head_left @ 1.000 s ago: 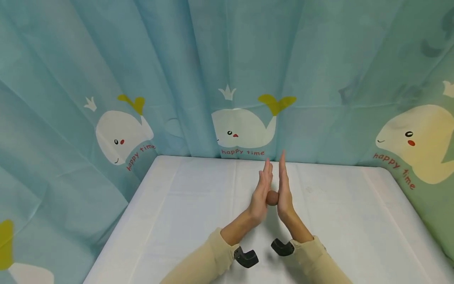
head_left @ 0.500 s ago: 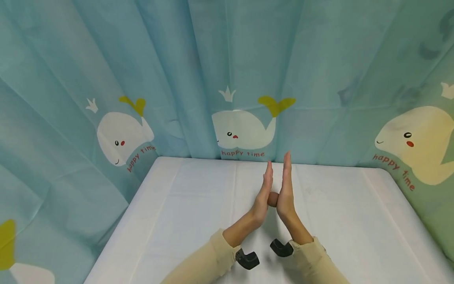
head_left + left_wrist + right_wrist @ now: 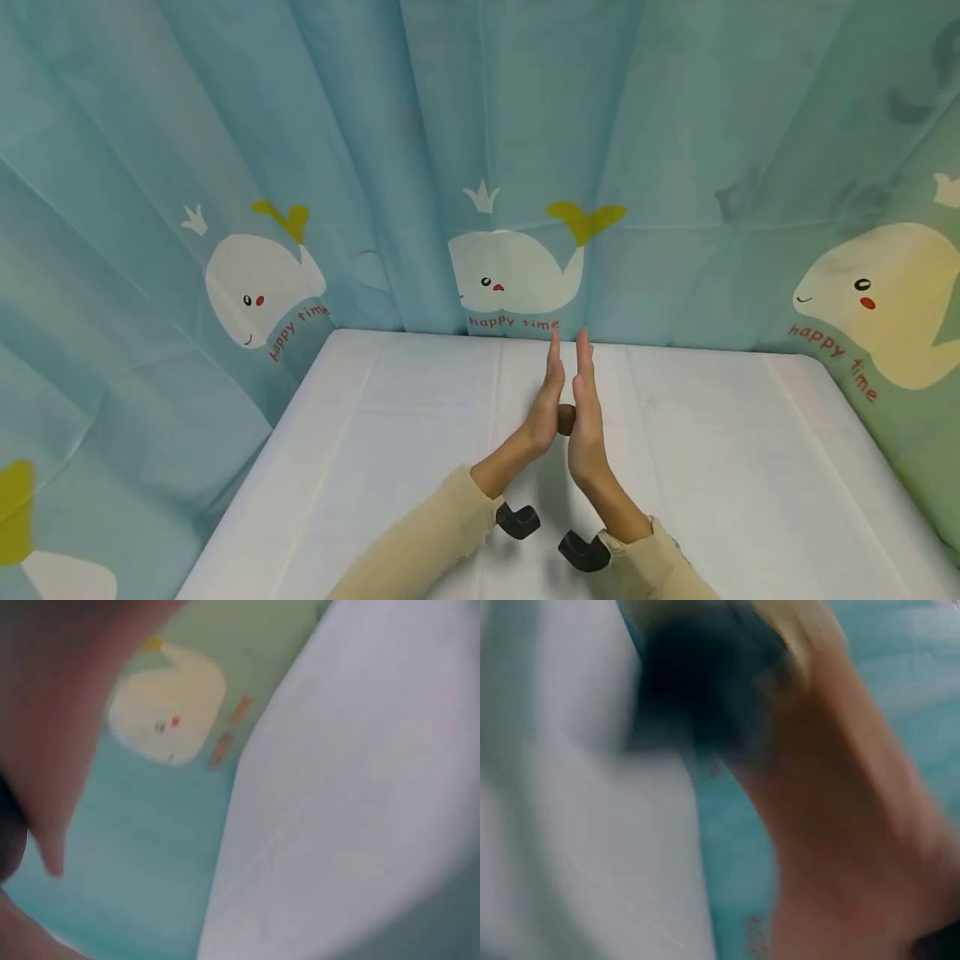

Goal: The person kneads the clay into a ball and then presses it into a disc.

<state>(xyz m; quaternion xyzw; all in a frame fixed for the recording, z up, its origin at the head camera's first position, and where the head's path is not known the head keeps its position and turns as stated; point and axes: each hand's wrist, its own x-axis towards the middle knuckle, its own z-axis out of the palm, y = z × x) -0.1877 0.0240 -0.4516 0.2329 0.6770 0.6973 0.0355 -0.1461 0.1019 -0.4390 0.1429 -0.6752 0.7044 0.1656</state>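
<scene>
A small brown ball [image 3: 566, 419] sits between my two palms, held above the white table in the head view. My left hand [image 3: 545, 410] presses it from the left with its fingers straight and pointing away from me. From the other side my right hand [image 3: 588, 427] presses it, its fingers straight too. The palms stand nearly parallel and apart by about the ball's width, and they partly cover the ball. In the left wrist view the ball [image 3: 10, 838] shows dark at the left edge. The right wrist view is blurred and shows a bare forearm [image 3: 840, 787] and a sleeve.
Below the hands lies a white-covered table [image 3: 420, 400]. Blue-green curtains [image 3: 675, 167] with whale prints surround it at the back and sides. A black wrist camera [image 3: 517, 521] juts from the left sleeve, another black wrist camera [image 3: 585, 552] from the right.
Both hands and the ball have shifted slightly left. The left wrist has slid forward while the right has drawn back toward me. The ball stays between the palms.
</scene>
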